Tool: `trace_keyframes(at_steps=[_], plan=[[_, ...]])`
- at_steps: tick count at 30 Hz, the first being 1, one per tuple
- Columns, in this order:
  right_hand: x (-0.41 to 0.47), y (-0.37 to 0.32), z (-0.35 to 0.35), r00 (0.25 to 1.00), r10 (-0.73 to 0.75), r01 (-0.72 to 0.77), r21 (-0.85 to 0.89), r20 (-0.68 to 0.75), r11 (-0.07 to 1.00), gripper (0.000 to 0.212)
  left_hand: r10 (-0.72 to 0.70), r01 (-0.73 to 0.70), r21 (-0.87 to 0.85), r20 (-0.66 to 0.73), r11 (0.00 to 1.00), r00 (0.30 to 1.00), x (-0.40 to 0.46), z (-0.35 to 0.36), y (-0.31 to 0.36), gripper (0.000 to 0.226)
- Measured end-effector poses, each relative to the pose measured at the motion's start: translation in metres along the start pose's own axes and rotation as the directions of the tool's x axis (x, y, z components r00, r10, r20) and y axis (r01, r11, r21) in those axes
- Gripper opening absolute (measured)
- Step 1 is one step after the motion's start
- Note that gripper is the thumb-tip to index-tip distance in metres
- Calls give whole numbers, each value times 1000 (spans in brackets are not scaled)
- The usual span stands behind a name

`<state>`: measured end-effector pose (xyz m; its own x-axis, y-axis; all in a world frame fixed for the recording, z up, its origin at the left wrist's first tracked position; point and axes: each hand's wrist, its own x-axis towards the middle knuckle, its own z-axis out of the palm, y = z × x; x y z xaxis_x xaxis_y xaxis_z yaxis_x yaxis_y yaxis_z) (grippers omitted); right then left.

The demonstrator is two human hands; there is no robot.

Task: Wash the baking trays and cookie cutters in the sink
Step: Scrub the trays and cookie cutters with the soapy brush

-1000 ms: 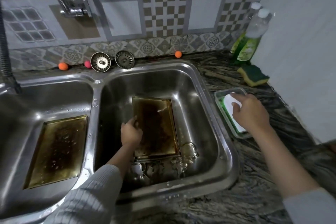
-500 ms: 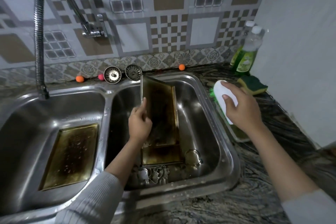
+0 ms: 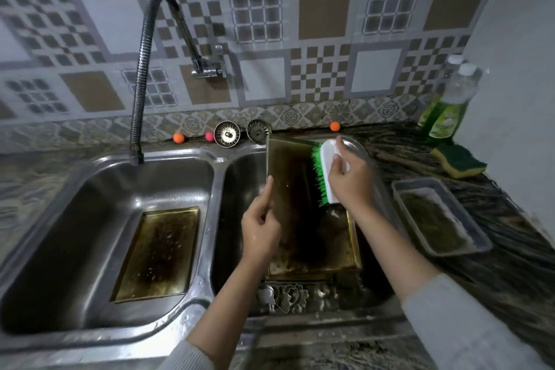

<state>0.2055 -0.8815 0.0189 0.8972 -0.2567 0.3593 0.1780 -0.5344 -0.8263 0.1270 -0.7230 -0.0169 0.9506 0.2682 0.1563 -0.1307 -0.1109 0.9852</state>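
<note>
Since it is thin, stiff metal with a wet, greasy film, the tray (image 3: 295, 189) is probably light but slippery, best held by its raised rim. It stands tilted in the right basin (image 3: 365, 156). The left hand (image 3: 259, 227) pinches its left rim, thumb up. The right hand (image 3: 351, 183) grips the brush (image 3: 326, 173), bristles seemingly touching the tray's face.

The raised tray (image 3: 288, 189), the left hand (image 3: 259, 228) and the right hand (image 3: 350, 180) with its brush (image 3: 326, 171) are crowding the right basin (image 3: 237, 219), cutters (image 3: 288, 294) are lining its near wall, while the left basin (image 3: 90, 204) is lying open above a flat tray (image 3: 156, 252) beside the hanging faucet (image 3: 138, 99).
</note>
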Motion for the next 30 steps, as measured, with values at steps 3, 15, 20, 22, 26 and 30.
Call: trace_keyframes(at_steps=[3,15,20,22,26,30], plan=[[-25,-19,18,987,-116,110,60,109,992,38,-2,2,-32,-1,999,1000,2,1,5,59],[-66,-19,31,968,-168,164,35,184,986,32,-129,101,-146,-196,984,972,20,-1,9,52],[-43,6,12,994,-42,46,-37,105,998,31,-129,77,-199,-264,977,956,28,-16,13,48],[-21,0,13,1000,23,-23,-28,12,999,36,-121,87,-199,-165,976,979,17,0,15,49],[-69,-30,41,977,-172,157,124,128,980,37,-194,138,-256,-207,957,959,25,4,10,49],[-75,-1,20,961,-160,158,28,224,987,40,-205,151,-221,-248,964,947,41,-20,1,48]])
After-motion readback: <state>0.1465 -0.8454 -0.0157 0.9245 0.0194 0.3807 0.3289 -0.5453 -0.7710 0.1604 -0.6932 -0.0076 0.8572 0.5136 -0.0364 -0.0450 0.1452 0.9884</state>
